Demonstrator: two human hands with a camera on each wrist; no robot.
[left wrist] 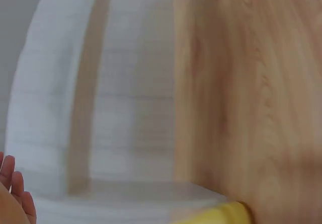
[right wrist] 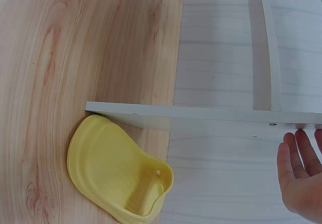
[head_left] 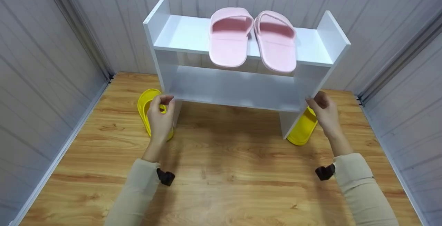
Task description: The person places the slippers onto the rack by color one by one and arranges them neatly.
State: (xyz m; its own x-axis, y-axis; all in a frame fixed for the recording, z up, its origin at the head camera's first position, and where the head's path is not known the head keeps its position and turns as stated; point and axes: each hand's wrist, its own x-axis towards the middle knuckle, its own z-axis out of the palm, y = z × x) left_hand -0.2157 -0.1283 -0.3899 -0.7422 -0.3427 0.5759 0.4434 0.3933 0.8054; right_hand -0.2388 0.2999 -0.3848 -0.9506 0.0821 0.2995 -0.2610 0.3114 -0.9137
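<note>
Left hand (head_left: 160, 115): thumb and index finger curve toward each other with a narrow gap between them. It cannot be told whether the fingertips touch the left side panel (head_left: 168, 68) just beside them. The left wrist view is blurred and shows only part of this hand, at the lower left.

Right hand (head_left: 324, 112): the fingers are nearly straight, lightly bent and set close together; nothing is gripped. The fingertips are at the outer face of the right side panel (head_left: 310, 81); contact cannot be confirmed. A small dark mark (right wrist: 273, 125) is located on that face, near the fingertips.

Both panels belong to the white rack (head_left: 183, 49), which stands upright on the floor (head_left: 221, 170) between the hands. An upper board (head_left: 188, 29) and a lower board (head_left: 238, 86) span the panels. The upper board carries two pink slippers (head_left: 229, 48), side by side, straps toward the rear, heel ends projecting past the front edge.

One yellow slipper (head_left: 145, 98) lies on the floor outside the left panel, partly hidden by the left hand. The other yellow slipper (right wrist: 108, 156) lies outside the right panel, close against its base.

Beige sleeves (head_left: 361, 188) cover both forearms. Each wrist bears a black device (head_left: 325, 172). Pale walls (head_left: 38, 74) enclose the area.
</note>
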